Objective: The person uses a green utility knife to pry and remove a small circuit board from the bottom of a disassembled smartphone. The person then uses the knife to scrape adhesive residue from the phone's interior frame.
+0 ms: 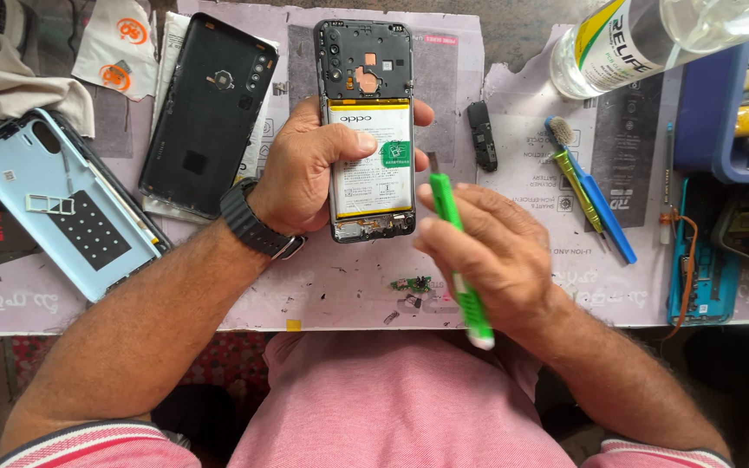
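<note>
1. While the left hand (305, 173) clamps the opened phone (369, 130) above the desk (530, 251), its battery faces up.
2. Right hand (496, 251) is closed around a green tool (459, 260) just beside the phone.

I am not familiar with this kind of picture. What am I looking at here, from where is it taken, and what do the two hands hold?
One camera worn on the person's head looks down at a work mat. No machine: two bare hands. The left hand, with a dark wristwatch, grips an opened phone, its battery showing. The right hand holds a green tool. Around them lie a black back cover, a light blue phone shell, a small circuit board, a blue-handled brush and a clear bottle.
</note>
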